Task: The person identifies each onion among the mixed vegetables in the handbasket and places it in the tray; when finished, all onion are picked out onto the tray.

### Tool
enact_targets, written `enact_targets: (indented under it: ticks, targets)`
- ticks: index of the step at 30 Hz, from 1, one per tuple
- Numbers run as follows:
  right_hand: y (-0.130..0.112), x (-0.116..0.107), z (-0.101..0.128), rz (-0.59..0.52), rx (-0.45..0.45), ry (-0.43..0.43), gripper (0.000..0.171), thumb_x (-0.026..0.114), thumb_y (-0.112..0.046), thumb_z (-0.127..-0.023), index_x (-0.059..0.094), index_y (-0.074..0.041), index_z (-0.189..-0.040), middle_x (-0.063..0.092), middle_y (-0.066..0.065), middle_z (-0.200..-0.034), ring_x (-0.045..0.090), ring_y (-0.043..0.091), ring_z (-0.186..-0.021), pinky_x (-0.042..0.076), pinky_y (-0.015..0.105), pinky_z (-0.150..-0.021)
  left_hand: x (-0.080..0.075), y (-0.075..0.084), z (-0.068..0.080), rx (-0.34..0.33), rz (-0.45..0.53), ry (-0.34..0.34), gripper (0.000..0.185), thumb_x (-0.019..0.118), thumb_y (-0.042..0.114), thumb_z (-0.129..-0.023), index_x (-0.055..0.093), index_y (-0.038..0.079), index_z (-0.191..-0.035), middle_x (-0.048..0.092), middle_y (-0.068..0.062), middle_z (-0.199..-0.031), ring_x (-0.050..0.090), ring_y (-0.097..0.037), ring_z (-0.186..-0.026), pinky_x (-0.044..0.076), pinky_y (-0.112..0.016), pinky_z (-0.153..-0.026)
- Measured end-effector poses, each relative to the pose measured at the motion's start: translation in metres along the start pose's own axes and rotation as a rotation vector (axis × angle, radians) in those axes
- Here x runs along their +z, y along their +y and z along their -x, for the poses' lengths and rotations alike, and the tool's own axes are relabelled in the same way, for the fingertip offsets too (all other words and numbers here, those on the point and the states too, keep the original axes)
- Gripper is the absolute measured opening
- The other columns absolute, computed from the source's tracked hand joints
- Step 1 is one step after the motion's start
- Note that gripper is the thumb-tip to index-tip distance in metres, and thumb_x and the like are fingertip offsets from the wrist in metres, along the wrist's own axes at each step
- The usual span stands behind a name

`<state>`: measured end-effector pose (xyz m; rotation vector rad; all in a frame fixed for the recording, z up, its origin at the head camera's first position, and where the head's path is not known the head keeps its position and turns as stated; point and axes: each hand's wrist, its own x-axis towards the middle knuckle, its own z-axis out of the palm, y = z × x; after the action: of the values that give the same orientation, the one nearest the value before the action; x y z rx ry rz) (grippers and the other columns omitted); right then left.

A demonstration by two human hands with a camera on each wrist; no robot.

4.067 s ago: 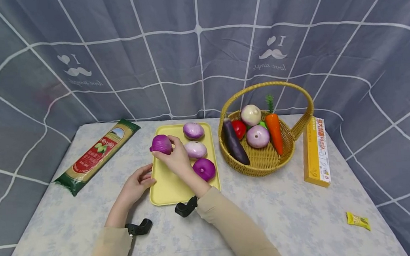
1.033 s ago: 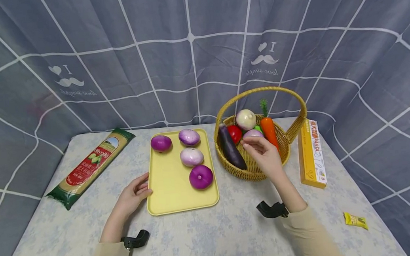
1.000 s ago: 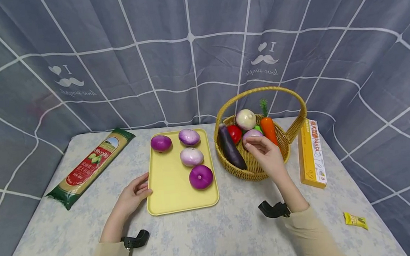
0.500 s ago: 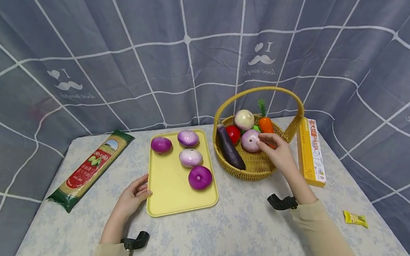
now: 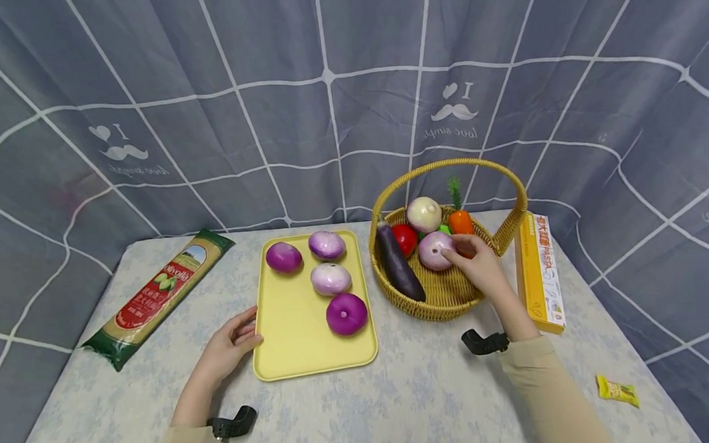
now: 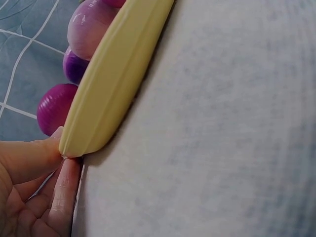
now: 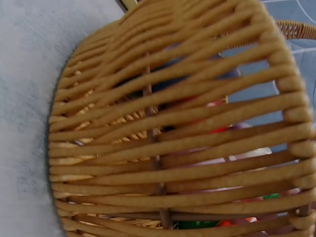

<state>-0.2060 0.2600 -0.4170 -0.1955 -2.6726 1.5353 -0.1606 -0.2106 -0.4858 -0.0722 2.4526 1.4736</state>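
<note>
My left hand [image 5: 230, 343] pinches the left edge of a yellow tray [image 5: 289, 349], thumb on its rim, as the left wrist view also shows. On the tray lie a dark purple onion [image 5: 283, 257] at the far left, two paler onions, [image 5: 327, 245] one behind the other, and another purple onion [image 5: 346, 314] at the right. My right hand [image 5: 481, 264] reaches into the wicker basket [image 5: 425, 310], thumb and fingers gripping a pale purple onion [image 5: 433, 251]. The right wrist view shows mostly basket weave [image 7: 197, 143]; the fingers are hardly visible there.
Also in the basket are an eggplant [image 5: 399, 266], a red tomato [image 5: 404, 238], a white onion [image 5: 424, 214] and a partly hidden carrot [image 5: 461, 223]. Its handle arches overhead. A pasta bag [image 5: 162, 293], a pasta box [image 5: 540, 274] and a yellow packet [image 5: 617, 391] lie around.
My right hand has set the purple onion on the tray's far left and moved right to the basket, where it has closed on the pale onion. The left hand stays at the tray.
</note>
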Motion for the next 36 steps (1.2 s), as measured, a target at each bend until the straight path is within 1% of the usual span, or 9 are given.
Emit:
enact_targets:
  ticks: [3, 8, 10, 19, 21, 26, 29, 32, 36]
  targets:
    - [0.001, 0.001, -0.004, 0.011, 0.014, -0.014, 0.058, 0.066, -0.028, -0.095, 0.046, 0.004, -0.14, 0.049, 0.026, -0.142, 0.045, 0.038, -0.135, 0.034, 0.047, -0.115, 0.0, -0.002, 0.001, -0.001, -0.005, 0.001, 0.063, 0.062, 0.01, -0.097, 0.034, 0.004, -0.153, 0.05, -0.025, -0.14, 0.053, -0.036, -0.127, 0.053, -0.023, -0.093]
    - [0.002, 0.002, -0.013, 0.018, 0.041, -0.031, 0.061, 0.064, -0.023, -0.096, 0.041, 0.008, -0.143, 0.045, 0.029, -0.144, 0.044, 0.04, -0.135, 0.035, 0.047, -0.114, -0.001, -0.003, 0.0, 0.022, 0.006, 0.001, 0.063, 0.062, 0.008, -0.096, 0.034, 0.004, -0.153, 0.048, -0.025, -0.143, 0.053, -0.036, -0.126, 0.05, -0.013, -0.087]
    - [0.003, 0.003, -0.017, 0.03, 0.05, -0.046, 0.063, 0.064, -0.022, -0.096, 0.038, 0.009, -0.144, 0.044, 0.03, -0.145, 0.045, 0.041, -0.134, 0.036, 0.047, -0.114, -0.001, -0.003, -0.001, 0.023, 0.009, -0.001, 0.063, 0.062, 0.007, -0.096, 0.034, 0.004, -0.153, 0.048, -0.025, -0.143, 0.053, -0.036, -0.127, 0.05, -0.014, -0.088]
    - [0.005, 0.008, -0.026, 0.195, 0.094, -0.14, 0.071, 0.062, -0.029, -0.096, 0.031, 0.009, -0.148, 0.039, 0.03, -0.149, 0.04, 0.043, -0.137, 0.032, 0.052, -0.115, 0.0, -0.002, -0.001, 0.011, 0.02, 0.001, 0.063, 0.062, 0.008, -0.096, 0.034, 0.004, -0.153, 0.049, -0.024, -0.142, 0.053, -0.035, -0.126, 0.051, -0.016, -0.089]
    - [0.005, 0.01, -0.027, 0.211, 0.101, -0.15, 0.072, 0.061, -0.029, -0.096, 0.03, 0.009, -0.148, 0.038, 0.031, -0.149, 0.038, 0.044, -0.138, 0.031, 0.053, -0.115, 0.0, -0.002, -0.001, 0.008, 0.024, 0.001, 0.063, 0.062, 0.008, -0.096, 0.034, 0.004, -0.153, 0.049, -0.024, -0.141, 0.053, -0.035, -0.126, 0.051, -0.016, -0.089]
    - [0.006, 0.024, -0.027, 0.217, 0.136, -0.175, 0.076, 0.061, -0.032, -0.096, 0.027, 0.01, -0.149, 0.036, 0.034, -0.149, 0.038, 0.046, -0.137, 0.032, 0.054, -0.114, -0.007, -0.006, 0.007, -0.012, 0.011, 0.008, 0.063, 0.062, 0.009, -0.097, 0.034, 0.005, -0.153, 0.049, -0.024, -0.142, 0.053, -0.034, -0.126, 0.052, -0.018, -0.09]
    - [0.005, 0.026, -0.026, 0.236, 0.168, -0.178, 0.079, 0.061, -0.035, -0.096, 0.026, 0.01, -0.149, 0.034, 0.034, -0.15, 0.038, 0.046, -0.137, 0.032, 0.055, -0.115, -0.007, -0.006, 0.009, -0.016, 0.015, 0.003, 0.063, 0.062, 0.009, -0.097, 0.034, 0.005, -0.153, 0.05, -0.024, -0.141, 0.053, -0.034, -0.126, 0.052, -0.017, -0.089]
    - [0.005, 0.025, -0.028, 0.26, 0.182, -0.181, 0.08, 0.061, -0.036, -0.096, 0.025, 0.011, -0.149, 0.034, 0.035, -0.15, 0.038, 0.047, -0.137, 0.032, 0.055, -0.115, -0.005, -0.005, 0.007, -0.03, 0.031, 0.002, 0.063, 0.063, 0.01, -0.096, 0.035, 0.007, -0.153, 0.053, -0.023, -0.139, 0.054, -0.033, -0.126, 0.052, -0.018, -0.09]
    - [0.005, 0.019, -0.032, 0.271, 0.179, -0.164, 0.081, 0.06, -0.037, -0.096, 0.023, 0.013, -0.149, 0.034, 0.036, -0.149, 0.038, 0.048, -0.136, 0.033, 0.055, -0.114, -0.001, -0.001, -0.002, -0.017, 0.044, 0.008, 0.063, 0.063, 0.01, -0.096, 0.036, 0.009, -0.153, 0.054, -0.021, -0.138, 0.055, -0.032, -0.126, 0.052, -0.022, -0.093]
